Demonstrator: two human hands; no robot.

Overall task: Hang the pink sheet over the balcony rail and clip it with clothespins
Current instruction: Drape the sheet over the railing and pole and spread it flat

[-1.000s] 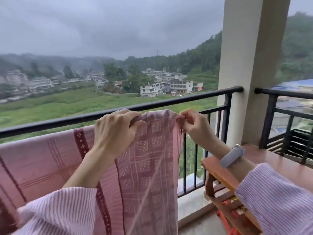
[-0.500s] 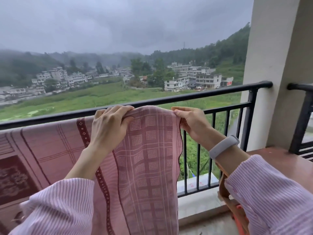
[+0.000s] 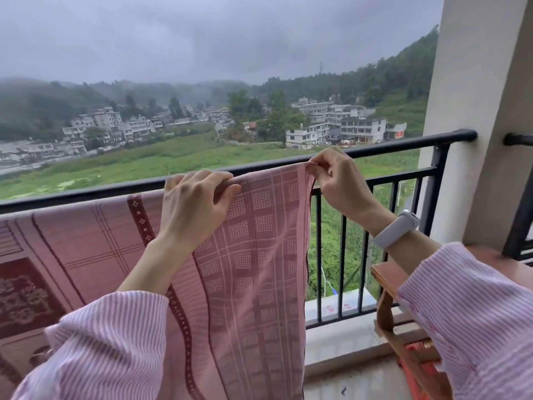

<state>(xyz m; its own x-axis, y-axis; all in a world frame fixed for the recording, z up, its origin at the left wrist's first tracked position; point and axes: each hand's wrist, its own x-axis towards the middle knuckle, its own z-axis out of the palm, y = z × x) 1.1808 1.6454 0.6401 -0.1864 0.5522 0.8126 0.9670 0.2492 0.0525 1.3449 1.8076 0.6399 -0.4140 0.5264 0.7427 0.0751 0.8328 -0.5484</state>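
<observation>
The pink patterned sheet (image 3: 253,255) hangs over the black balcony rail (image 3: 389,147) and covers its left and middle stretch. My left hand (image 3: 196,206) grips the sheet's top fold on the rail, fingers curled over the cloth. My right hand (image 3: 337,183) pinches the sheet's upper right corner at the rail between thumb and fingers. A white band sits on my right wrist. No clothespins are in view.
A cream pillar (image 3: 478,119) stands at the right end of the rail, with a second black railing (image 3: 519,197) beyond it. A brown wooden stool or table (image 3: 389,275) sits low at the right, with red items beneath. Fields and buildings lie beyond the rail.
Both hands have lifted the sheet's right end up onto the rail and spread it further right. The view has swung left, so the pillar sits nearer the right edge.
</observation>
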